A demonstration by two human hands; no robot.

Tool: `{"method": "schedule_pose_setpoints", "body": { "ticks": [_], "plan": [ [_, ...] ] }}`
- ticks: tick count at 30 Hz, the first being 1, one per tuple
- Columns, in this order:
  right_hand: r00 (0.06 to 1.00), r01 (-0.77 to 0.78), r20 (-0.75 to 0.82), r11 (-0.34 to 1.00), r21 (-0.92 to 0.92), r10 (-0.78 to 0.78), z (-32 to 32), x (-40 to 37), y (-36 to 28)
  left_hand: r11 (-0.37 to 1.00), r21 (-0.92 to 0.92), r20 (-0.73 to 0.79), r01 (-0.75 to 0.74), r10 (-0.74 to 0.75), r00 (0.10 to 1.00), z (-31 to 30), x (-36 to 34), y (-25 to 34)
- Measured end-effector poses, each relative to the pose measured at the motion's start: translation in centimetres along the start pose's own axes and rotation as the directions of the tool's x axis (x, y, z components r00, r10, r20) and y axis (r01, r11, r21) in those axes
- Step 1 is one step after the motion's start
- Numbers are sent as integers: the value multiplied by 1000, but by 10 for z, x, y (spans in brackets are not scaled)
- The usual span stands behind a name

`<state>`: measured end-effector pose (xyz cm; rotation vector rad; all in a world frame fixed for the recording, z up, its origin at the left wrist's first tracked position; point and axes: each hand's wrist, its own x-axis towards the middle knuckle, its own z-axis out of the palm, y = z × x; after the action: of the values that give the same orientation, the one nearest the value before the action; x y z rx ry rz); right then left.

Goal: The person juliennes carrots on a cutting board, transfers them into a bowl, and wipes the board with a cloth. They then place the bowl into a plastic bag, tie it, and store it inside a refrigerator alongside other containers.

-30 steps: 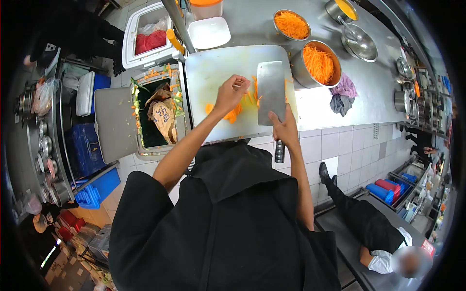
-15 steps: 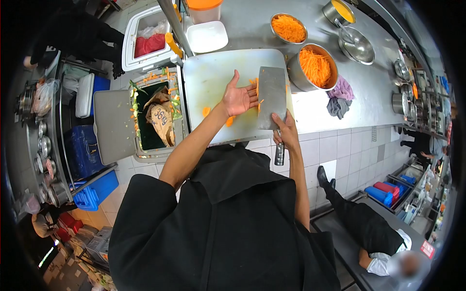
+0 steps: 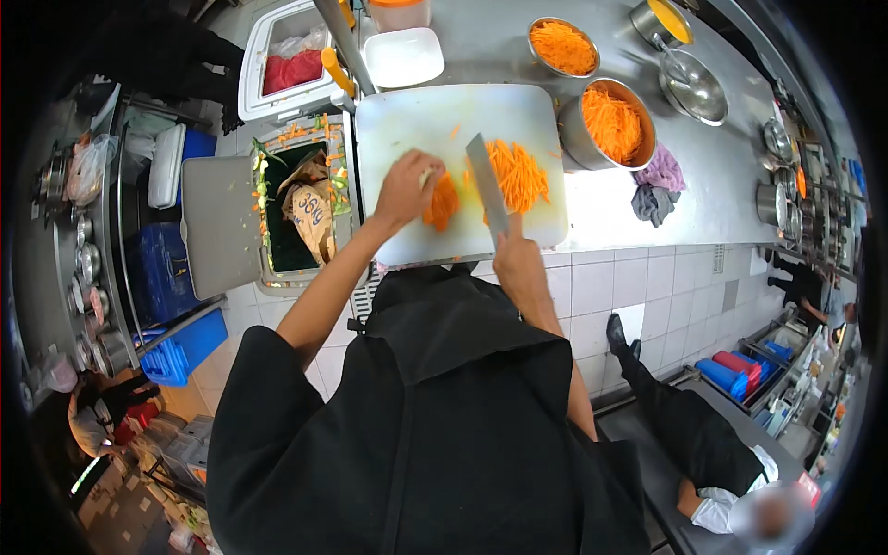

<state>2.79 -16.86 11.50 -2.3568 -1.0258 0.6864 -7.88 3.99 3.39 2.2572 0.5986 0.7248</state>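
White cutting board (image 3: 435, 129) lies on the steel desk (image 3: 717, 180) and serves as the reference for all positions below.

Left hand (image 3: 404, 190): over the near-centre of the board, palm down. Its fingers are curled narrow and press on a stack of carrot slices (image 3: 442, 202). The stack rests on the board.

Right hand (image 3: 516, 264): at the board's near edge, fingers closed around the handle of a cleaver (image 3: 487, 185). The handle itself is hidden inside the grip. The blade stands edge-down on the board, just beside the stack on its right.

Carrot strips (image 3: 520, 172): a loose pile on the right half of the board, touching the far side of the blade.

Beyond the board's right edge stands a metal bowl (image 3: 610, 120) filled with shredded carrot. A second bowl (image 3: 564, 46) with the same contents sits past the board's far right corner. A white tray (image 3: 400, 57) sits beyond the far edge. A purple cloth (image 3: 659, 171) lies right of the board, next to the first bowl. Left of the board, an open waste bin (image 3: 301, 208) holds a paper bag and vegetable trimmings.

Another person (image 3: 703, 435) stands on the floor, well to the right of the board and below desk level.
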Motion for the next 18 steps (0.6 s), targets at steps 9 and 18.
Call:
{"method": "schedule_pose_setpoints", "body": {
  "ticks": [9, 18],
  "plan": [
    [994, 36, 107, 996, -76, -28, 37, 10, -3, 970, 185, 34, -157, 154, 988, 29, -37, -12],
    [988, 53, 151, 991, -126, -33, 29, -1, -24, 958, 222, 125, -182, 157, 980, 24, -37, -12]
  ]
}}
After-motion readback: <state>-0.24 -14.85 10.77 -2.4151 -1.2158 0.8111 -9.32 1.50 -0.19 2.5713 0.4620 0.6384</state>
